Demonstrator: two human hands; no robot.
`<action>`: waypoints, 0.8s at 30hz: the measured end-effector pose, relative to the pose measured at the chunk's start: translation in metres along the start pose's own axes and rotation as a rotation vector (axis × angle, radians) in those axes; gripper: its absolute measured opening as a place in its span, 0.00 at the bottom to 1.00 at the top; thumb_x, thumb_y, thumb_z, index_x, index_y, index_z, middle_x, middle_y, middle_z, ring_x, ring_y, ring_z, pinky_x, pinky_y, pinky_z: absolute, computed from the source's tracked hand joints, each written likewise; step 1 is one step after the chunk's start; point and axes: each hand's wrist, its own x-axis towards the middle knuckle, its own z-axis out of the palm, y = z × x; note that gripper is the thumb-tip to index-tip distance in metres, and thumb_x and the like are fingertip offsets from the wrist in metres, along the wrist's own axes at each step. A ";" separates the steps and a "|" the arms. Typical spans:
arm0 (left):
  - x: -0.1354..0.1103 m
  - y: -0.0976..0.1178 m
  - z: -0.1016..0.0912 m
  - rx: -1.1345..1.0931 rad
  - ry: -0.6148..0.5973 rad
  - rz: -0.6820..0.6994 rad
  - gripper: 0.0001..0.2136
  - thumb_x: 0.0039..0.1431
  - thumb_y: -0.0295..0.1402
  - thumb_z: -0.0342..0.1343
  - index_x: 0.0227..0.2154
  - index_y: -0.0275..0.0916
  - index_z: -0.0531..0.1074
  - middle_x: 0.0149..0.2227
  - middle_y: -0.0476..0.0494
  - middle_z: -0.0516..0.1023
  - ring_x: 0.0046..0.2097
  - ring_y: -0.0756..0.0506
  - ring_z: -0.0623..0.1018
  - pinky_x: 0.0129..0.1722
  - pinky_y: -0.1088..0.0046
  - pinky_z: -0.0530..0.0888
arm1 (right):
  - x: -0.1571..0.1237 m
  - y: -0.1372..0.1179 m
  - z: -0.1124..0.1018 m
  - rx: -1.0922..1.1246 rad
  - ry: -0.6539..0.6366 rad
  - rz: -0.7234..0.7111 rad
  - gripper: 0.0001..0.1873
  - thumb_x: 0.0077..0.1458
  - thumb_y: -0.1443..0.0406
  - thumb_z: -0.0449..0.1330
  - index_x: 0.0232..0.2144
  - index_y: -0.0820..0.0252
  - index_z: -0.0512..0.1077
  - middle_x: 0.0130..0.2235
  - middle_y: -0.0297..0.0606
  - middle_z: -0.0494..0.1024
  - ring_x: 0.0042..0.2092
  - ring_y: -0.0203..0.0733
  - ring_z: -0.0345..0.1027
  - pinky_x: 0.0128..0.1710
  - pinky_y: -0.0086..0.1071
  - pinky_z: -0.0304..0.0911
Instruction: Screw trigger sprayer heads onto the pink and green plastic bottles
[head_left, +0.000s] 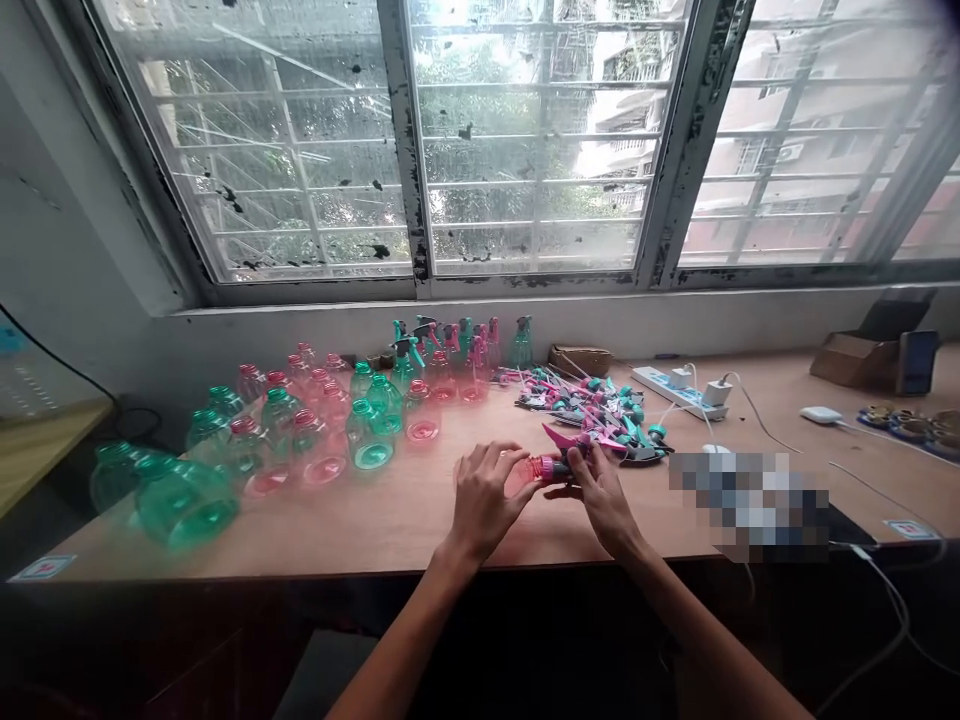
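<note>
My left hand is closed around a clear pink bottle, which lies tilted on its side with its neck toward the right. In my right hand is a pink and black spray head, its collar up against the bottle's neck. How far the collar is threaded on, I cannot tell. Just beyond my right hand lies a pile of loose pink, green and black spray heads with thin tubes. Several open pink bottles and green bottles stand to the left.
Bottles fitted with spray heads stand at the back by the wall. A large green bottle is near the left front. Behind the pile are a brown box and a white power strip with cables. A phone leans at the right.
</note>
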 end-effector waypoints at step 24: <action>-0.044 -0.056 -0.038 -0.630 -0.302 -0.408 0.42 0.47 0.39 0.72 0.64 0.41 0.60 0.66 0.36 0.63 0.66 0.32 0.64 0.66 0.53 0.60 | -0.016 0.013 -0.016 -0.122 -0.280 0.170 0.16 0.50 0.54 0.71 0.29 0.59 0.74 0.20 0.30 0.76 0.21 0.37 0.68 0.23 0.30 0.63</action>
